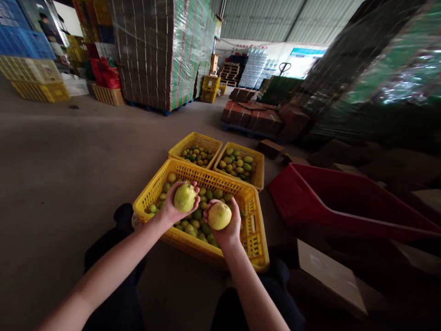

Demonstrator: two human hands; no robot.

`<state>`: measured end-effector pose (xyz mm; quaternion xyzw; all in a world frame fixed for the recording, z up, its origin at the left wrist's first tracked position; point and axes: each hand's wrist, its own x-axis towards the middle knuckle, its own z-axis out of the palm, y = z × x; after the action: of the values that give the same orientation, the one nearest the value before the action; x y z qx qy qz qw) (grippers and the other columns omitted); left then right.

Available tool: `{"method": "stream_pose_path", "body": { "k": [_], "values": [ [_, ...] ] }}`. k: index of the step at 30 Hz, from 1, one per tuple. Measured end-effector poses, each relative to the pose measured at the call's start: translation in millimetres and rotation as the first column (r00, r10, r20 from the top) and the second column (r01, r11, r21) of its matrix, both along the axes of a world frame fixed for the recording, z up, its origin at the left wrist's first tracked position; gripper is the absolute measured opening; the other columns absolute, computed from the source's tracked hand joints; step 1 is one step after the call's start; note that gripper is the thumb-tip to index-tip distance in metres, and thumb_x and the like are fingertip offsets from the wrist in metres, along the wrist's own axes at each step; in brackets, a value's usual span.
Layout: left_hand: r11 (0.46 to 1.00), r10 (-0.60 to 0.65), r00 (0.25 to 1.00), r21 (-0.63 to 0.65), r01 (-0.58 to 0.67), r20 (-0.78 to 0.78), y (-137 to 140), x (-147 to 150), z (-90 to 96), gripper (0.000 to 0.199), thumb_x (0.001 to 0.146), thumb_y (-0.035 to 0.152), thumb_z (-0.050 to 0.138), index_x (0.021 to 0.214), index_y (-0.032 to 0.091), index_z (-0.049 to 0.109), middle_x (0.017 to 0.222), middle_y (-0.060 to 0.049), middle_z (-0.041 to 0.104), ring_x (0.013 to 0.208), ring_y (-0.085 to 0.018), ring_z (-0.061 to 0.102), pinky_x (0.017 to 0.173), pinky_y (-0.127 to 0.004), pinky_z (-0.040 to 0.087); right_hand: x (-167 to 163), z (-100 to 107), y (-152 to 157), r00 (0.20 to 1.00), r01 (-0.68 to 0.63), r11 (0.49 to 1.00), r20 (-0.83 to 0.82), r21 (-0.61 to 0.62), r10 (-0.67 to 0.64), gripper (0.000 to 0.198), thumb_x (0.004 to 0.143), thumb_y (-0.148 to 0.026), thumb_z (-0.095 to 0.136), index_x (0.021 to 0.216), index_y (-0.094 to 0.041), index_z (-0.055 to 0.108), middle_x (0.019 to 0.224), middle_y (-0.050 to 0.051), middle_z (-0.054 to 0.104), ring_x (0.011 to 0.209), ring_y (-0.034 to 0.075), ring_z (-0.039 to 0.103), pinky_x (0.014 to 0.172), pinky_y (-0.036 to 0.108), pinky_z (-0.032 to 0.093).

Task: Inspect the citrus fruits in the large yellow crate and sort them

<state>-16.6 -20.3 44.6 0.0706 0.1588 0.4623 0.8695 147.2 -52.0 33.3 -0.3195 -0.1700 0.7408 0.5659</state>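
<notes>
My left hand (175,204) is closed round a lumpy yellow-green fruit (185,197), lemon-like in look. In my right hand (230,227) rests a smoother, paler yellow fruit (219,216), the fingers curled behind it. Both hands are held above a large yellow plastic crate (257,230) with slotted walls. Many green and yellow fruits (196,225) lie in that crate, partly hidden by my hands and forearms. The two held fruits are side by side and apart.
Two smaller yellow crates of fruit, a left one (175,150) and a right one (261,170), stand just beyond. To the right are a red tub (299,202) and an open cardboard box (330,271). Wrapped pallet stacks (148,55) and stacked crates (31,71) stand farther back. A person (48,30) is far left.
</notes>
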Motion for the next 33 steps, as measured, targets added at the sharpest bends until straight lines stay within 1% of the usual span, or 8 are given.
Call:
{"method": "stream_pose_path", "body": {
  "k": [5,11,15,18,20,23,29,33],
  "values": [
    [0.943,0.105,0.991,-0.308,-0.126,-0.084,7.0,7.1,-5.0,0.036,0.088,0.029,0.043,0.111,0.011,0.064,0.081,-0.010,0.072,0.071,-0.021,0.071,0.055,-0.028,0.059,-0.2,-8.8,11.5,0.986,0.053,0.971,-0.140,-0.232,-0.087,0.038,0.090,-0.044,0.041,0.090,-0.015,0.067,0.075,0.011,0.073,0.057,0.018,0.066,0.045,0.026,0.052],
    [0.885,0.146,0.979,-0.424,-0.192,-0.139,11.9,10.6,-12.4,0.048,0.091,0.035,0.042,0.126,0.005,0.056,0.080,-0.014,0.070,0.072,-0.023,0.071,0.050,-0.026,0.058,-1.0,-11.7,18.7,0.983,0.057,0.957,-0.150,-0.286,-0.103,0.023,0.086,-0.035,0.051,0.091,-0.016,0.062,0.071,0.010,0.071,0.061,0.020,0.068,0.046,0.024,0.055],
    [0.897,0.220,0.964,-0.357,-0.261,-0.151,11.2,8.3,-15.3,0.046,0.089,0.031,0.045,0.126,0.005,0.057,0.085,-0.015,0.071,0.083,-0.025,0.072,0.059,-0.029,0.060,-4.0,-14.5,21.5,0.992,0.115,0.950,-0.009,-0.289,-0.123,0.021,0.084,-0.037,0.054,0.090,-0.018,0.059,0.067,0.006,0.067,0.053,0.017,0.063,0.041,0.023,0.050],
    [0.915,0.281,0.954,-0.269,-0.300,-0.108,4.8,11.1,-13.1,0.042,0.087,0.030,0.045,0.121,0.011,0.060,0.095,-0.013,0.073,0.095,-0.028,0.071,0.075,-0.038,0.060,-8.4,-14.3,20.5,0.921,0.302,0.950,0.280,-0.072,-0.272,0.031,0.080,-0.043,0.061,0.102,-0.022,0.059,0.080,0.001,0.067,0.059,0.016,0.061,0.049,0.026,0.052],
    [0.935,0.269,0.961,-0.221,-0.278,-0.072,-1.7,17.4,-11.0,0.039,0.087,0.031,0.044,0.116,0.013,0.063,0.099,-0.012,0.073,0.100,-0.028,0.069,0.083,-0.043,0.058,-11.9,-15.3,19.6,0.748,0.374,0.898,0.497,0.229,-0.439,0.043,0.079,-0.048,0.063,0.116,-0.026,0.058,0.101,0.002,0.065,0.081,0.018,0.064,0.071,0.032,0.056],
    [0.953,0.233,0.972,-0.189,-0.236,-0.037,-10.2,31.5,-12.0,0.035,0.088,0.030,0.043,0.111,0.015,0.065,0.099,-0.009,0.073,0.099,-0.027,0.069,0.086,-0.043,0.056,-18.6,-23.0,18.4,0.471,0.184,0.802,0.665,0.568,-0.579,0.049,0.086,-0.052,0.054,0.128,-0.026,0.054,0.131,0.007,0.052,0.122,0.024,0.050,0.108,0.045,0.039],
    [0.937,0.245,0.967,-0.240,-0.254,-0.067,-6.7,41.2,-25.7,0.032,0.087,0.026,0.049,0.110,0.015,0.066,0.089,-0.006,0.073,0.088,-0.023,0.070,0.083,-0.035,0.056,-36.4,-42.8,7.4,0.283,-0.166,0.825,0.828,0.540,-0.485,0.052,0.090,-0.059,0.047,0.132,-0.029,0.054,0.153,0.011,0.032,0.142,0.032,0.029,0.115,0.058,0.027],
    [0.957,0.256,0.961,-0.112,-0.268,-0.106,-3.7,28.0,-26.8,0.032,0.088,0.027,0.050,0.112,0.014,0.065,0.089,-0.006,0.072,0.089,-0.021,0.070,0.087,-0.032,0.055,-43.8,-42.3,-3.9,0.199,-0.290,0.713,0.769,0.638,-0.607,0.068,0.084,-0.054,0.062,0.141,-0.022,0.044,0.157,0.016,0.029,0.144,0.035,0.028,0.115,0.059,0.030]
  ]
}}
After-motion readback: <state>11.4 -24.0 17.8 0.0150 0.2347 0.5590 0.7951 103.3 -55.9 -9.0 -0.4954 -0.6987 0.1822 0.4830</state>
